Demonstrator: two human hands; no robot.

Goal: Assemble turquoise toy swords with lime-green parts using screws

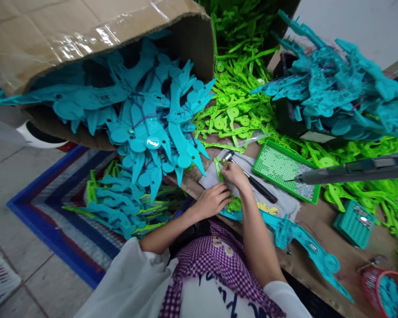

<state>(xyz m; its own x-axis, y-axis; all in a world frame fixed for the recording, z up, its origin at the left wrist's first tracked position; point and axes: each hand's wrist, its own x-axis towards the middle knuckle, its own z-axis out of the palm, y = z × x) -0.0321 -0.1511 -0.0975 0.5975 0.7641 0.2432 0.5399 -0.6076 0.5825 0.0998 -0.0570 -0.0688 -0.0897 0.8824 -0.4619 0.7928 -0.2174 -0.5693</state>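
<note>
A bright green flat plastic part (234, 204) lies on the grey cloth (287, 206) in front of me, its narrow end showing beyond my hands. My left hand (214, 201) is closed over its middle, fingers bent and together. Just past it, my right hand (235, 174) is pinched close above the part; what its fingertips hold is hidden. Right beside that hand lies a hammer (258, 187) with a black handle, its metal head near my knuckles. A long turquoise plastic part (307, 240) with thin wires rests along the near table edge.
A cardboard box (96, 26) spills turquoise parts at left. Green parts (239, 110) are heaped behind. A green tray (278, 165) holds small metal pieces, beneath a grey power screwdriver (358, 170). A teal box (354, 223) and red basket (371, 282) stand right.
</note>
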